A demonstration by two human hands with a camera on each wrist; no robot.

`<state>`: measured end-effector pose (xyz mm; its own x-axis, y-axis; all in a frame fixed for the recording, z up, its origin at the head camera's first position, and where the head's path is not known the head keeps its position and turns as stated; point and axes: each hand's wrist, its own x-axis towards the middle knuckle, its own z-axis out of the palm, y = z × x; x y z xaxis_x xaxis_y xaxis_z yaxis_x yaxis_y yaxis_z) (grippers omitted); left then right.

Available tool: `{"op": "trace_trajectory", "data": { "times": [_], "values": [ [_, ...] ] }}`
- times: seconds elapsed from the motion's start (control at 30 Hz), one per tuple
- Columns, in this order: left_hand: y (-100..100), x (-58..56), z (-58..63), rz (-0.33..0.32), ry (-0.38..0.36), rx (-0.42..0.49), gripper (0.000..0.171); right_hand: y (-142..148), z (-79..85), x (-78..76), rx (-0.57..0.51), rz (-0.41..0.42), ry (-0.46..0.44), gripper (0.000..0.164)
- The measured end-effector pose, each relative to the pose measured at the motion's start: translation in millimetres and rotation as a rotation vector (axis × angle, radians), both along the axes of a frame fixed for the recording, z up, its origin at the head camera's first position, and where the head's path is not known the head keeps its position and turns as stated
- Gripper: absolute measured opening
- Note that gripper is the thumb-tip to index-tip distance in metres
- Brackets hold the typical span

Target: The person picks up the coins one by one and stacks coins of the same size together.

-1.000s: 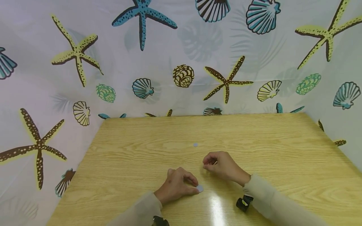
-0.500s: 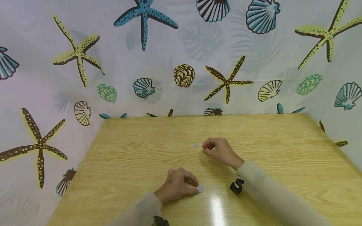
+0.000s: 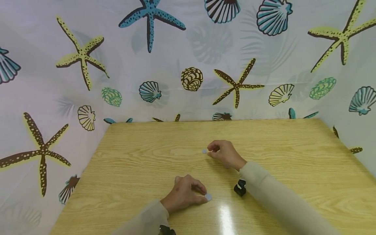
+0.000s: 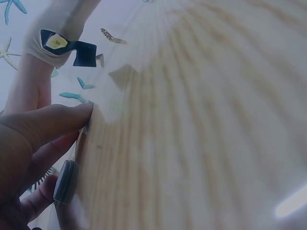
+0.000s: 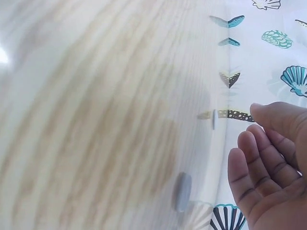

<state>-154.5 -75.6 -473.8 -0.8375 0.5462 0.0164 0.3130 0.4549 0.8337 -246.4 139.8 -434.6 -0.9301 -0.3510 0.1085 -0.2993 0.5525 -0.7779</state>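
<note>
Right hand (image 3: 224,153) approached far disc (image 3: 204,151), empty, left hand (image 3: 186,192) touching near disc (image 3: 208,197), grip unclear

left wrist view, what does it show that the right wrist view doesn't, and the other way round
Only the left wrist view shows the left hand, with a grey disc beside it, and the right arm's sleeve with a black strap.

Only the right wrist view shows the fingers of the right hand, and two grey pieces clearly apart.

Both show the wooden table, a bright glare on it and the patterned cloth.
</note>
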Motion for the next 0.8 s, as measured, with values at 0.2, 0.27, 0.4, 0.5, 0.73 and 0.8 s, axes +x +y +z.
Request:
{"op": "trace_trajectory", "data": {
  "times": [0.2, 0.27, 0.4, 0.5, 0.73, 0.8],
  "values": [
    [-0.3, -0.1, 0.1, 0.002, 0.005, -0.009, 0.014, -3.9, -6.9, -8.2, 0.01, -0.002, 0.006, 0.015],
    [-0.6, 0.1, -0.5, 0.002, 0.005, -0.009, 0.014, -4.6, -8.8, -11.0, 0.027, 0.003, 0.002, 0.016],
    [-0.7, 0.8, -1.4, 0.001, 0.006, 0.0, 0.015, -6.1, -11.0, -15.5, 0.058, 0.01, -0.002, 0.016],
    [-0.3, 1.0, -1.3, -0.001, 0.008, 0.004, 0.015, -6.6, -13.2, -18.8, 0.078, 0.01, 0.004, 0.016],
    [0.1, 0.4, -0.1, 0.003, 0.018, 0.004, 0.015, -10.2, -14.7, -24.6, 0.081, 0.008, -0.034, 0.021],
    [0.4, 0.0, 0.1, 0.006, 0.019, 0.003, 0.015, -10.7, -14.7, -25.2, 0.076, 0.018, -0.043, 0.022]
  ]
}}
